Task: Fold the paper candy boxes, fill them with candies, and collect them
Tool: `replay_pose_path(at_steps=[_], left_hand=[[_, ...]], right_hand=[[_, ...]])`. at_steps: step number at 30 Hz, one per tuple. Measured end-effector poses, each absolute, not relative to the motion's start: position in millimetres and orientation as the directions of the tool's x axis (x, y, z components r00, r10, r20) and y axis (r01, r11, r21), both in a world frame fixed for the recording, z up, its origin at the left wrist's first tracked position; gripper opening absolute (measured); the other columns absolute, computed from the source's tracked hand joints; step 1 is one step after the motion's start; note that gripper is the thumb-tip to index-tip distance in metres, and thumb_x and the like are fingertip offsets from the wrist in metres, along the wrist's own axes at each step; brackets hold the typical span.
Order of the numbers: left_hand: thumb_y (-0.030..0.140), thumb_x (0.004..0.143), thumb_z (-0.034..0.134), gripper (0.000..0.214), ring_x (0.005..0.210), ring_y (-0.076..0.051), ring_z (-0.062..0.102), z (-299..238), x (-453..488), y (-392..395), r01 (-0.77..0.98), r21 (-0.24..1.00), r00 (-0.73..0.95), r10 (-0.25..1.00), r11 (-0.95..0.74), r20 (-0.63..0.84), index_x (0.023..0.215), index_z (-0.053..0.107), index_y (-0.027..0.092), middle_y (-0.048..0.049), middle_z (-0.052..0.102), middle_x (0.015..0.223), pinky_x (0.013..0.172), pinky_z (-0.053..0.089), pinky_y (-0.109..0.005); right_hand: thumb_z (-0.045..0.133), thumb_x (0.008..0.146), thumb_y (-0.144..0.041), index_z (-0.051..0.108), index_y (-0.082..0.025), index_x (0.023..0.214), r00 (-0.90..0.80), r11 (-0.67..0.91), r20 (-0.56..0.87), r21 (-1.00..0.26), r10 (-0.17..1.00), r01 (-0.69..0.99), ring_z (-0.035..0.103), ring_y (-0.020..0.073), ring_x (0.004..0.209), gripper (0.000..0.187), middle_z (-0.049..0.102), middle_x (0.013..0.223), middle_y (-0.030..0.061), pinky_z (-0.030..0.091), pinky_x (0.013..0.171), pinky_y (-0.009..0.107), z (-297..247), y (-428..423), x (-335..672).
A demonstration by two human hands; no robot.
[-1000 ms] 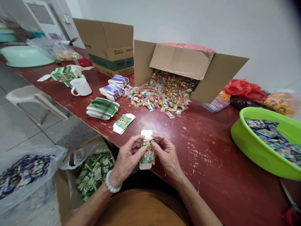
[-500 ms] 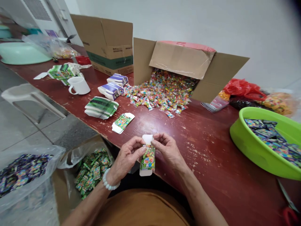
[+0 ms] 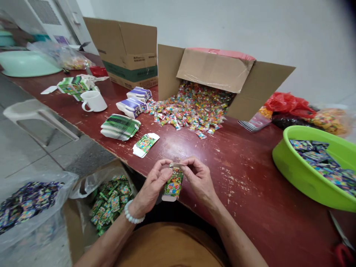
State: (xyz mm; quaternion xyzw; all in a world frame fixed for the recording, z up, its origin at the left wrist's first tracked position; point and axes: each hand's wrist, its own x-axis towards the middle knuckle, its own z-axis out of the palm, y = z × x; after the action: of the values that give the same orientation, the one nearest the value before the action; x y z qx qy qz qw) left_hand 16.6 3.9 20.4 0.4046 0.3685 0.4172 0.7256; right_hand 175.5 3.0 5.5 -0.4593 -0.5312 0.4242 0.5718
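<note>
My left hand [image 3: 152,183] pinches the box [image 3: 172,186]; my right hand [image 3: 198,178] pinches its flap [image 3: 177,165], earlier straight, now bent.

The left grip [image 3: 154,181] and right grip [image 3: 199,178] pinch a green carton [image 3: 172,186].

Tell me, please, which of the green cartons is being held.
The green carton between the left hand and right hand, gripped near its upper end. Neither hand touches the others, such as the fanned stack in front of the white mug.

A pale wall [image 3: 244,26] backs the red table [image 3: 250,174] (its paint scuffed); a white stool [image 3: 23,108] stands on grey floor tiles [image 3: 22,146].
</note>
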Motion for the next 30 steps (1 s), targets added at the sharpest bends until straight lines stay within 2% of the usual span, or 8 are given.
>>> replay_pose_path(at_steps=[4, 7, 12, 16, 19, 23, 27, 30], left_hand=[[0.056, 0.092, 0.046, 0.044, 0.046, -0.015, 0.061, 19, 22, 0, -0.301, 0.844, 0.447, 0.847, 0.444, -0.286, 0.116, 0.052, 0.019, -0.0016, 0.065, 0.07, 0.043, 0.049, -0.026], [0.058, 0.092, 0.044, 0.052, 0.041, -0.015, 0.058, 19, 23, 2, -0.3, 0.832, 0.438, 0.842, 0.467, -0.315, 0.124, 0.053, 0.019, -0.0013, 0.064, 0.066, 0.039, 0.045, -0.024], [0.067, 0.088, 0.043, 0.066, 0.046, -0.015, 0.058, 22, 26, 3, -0.261, 0.851, 0.396, 0.855, 0.455, -0.335, 0.13, 0.055, 0.018, -0.0023, 0.064, 0.069, 0.043, 0.047, -0.025], [0.067, 0.09, 0.038, 0.066, 0.051, -0.013, 0.056, 21, 26, 3, -0.193, 0.919, 0.383, 0.889, 0.343, -0.251, 0.129, 0.06, 0.018, -0.0062, 0.068, 0.08, 0.047, 0.046, -0.022], [0.065, 0.092, 0.036, 0.064, 0.056, -0.013, 0.057, 19, 24, 5, -0.159, 0.944, 0.395, 0.895, 0.29, -0.208, 0.129, 0.061, 0.019, -0.0076, 0.069, 0.086, 0.048, 0.047, -0.022], [0.065, 0.093, 0.032, 0.066, 0.052, -0.014, 0.055, 17, 23, 7, -0.139, 0.939, 0.425, 0.875, 0.315, -0.23, 0.135, 0.057, 0.021, -0.0044, 0.065, 0.072, 0.047, 0.046, -0.023], [0.064, 0.092, 0.036, 0.067, 0.046, -0.012, 0.054, 15, 23, 8, -0.123, 0.942, 0.422, 0.875, 0.313, -0.236, 0.136, 0.055, 0.018, -0.0036, 0.064, 0.068, 0.043, 0.044, -0.022], [0.063, 0.092, 0.039, 0.065, 0.045, -0.012, 0.055, 14, 22, 8, -0.116, 0.941, 0.412, 0.877, 0.319, -0.247, 0.135, 0.056, 0.017, -0.0034, 0.064, 0.068, 0.041, 0.044, -0.022]], right_hand=[[0.062, 0.089, -0.029, 0.065, -0.021, 0.085, -0.007, 0.317, 0.319, -0.942, 0.948, 0.112, 0.059, 0.0153, 0.075, 0.009, 0.063, 0.082, 0.0013, 0.047, 0.07, 0.028, 8, 1, 177], [0.063, 0.088, -0.031, 0.065, -0.021, 0.086, -0.107, 0.384, 0.372, -0.913, 0.922, 0.138, 0.06, 0.0167, 0.081, 0.01, 0.064, 0.085, 0.0023, 0.048, 0.076, 0.03, 12, 0, 181], [0.068, 0.085, -0.033, 0.064, -0.02, 0.079, -0.069, 0.226, 0.218, -0.965, 0.973, 0.134, 0.064, 0.0186, 0.083, 0.015, 0.069, 0.088, 0.0042, 0.051, 0.077, 0.032, 13, 2, 181], [0.071, 0.081, -0.031, 0.07, -0.02, 0.087, -0.112, 0.161, 0.149, -0.981, 0.983, 0.112, 0.067, 0.0196, 0.087, 0.012, 0.073, 0.096, 0.006, 0.053, 0.081, 0.034, 16, 7, 180], [0.073, 0.079, -0.031, 0.072, -0.02, 0.084, -0.141, 0.098, 0.099, -0.995, 0.985, -0.015, 0.069, 0.0205, 0.088, 0.013, 0.075, 0.096, 0.0063, 0.053, 0.082, 0.035, 18, 11, 181], [0.078, 0.071, -0.032, 0.072, -0.017, 0.075, -0.109, -0.042, -0.028, -0.991, 0.994, -0.13, 0.068, 0.0186, 0.074, 0.017, 0.076, 0.083, 0.0057, 0.054, 0.073, 0.033, 21, 15, 181], [0.079, 0.068, -0.032, 0.07, -0.017, 0.07, -0.047, -0.057, -0.051, -0.989, 0.998, -0.139, 0.066, 0.0164, 0.068, 0.017, 0.076, 0.082, 0.0054, 0.053, 0.069, 0.031, 22, 16, 177], [0.075, 0.075, -0.033, 0.07, -0.018, 0.073, -0.075, 0.01, 0.016, -0.997, 0.997, -0.081, 0.066, 0.0169, 0.072, 0.016, 0.076, 0.086, 0.0052, 0.052, 0.07, 0.031, 22, 13, 178]])
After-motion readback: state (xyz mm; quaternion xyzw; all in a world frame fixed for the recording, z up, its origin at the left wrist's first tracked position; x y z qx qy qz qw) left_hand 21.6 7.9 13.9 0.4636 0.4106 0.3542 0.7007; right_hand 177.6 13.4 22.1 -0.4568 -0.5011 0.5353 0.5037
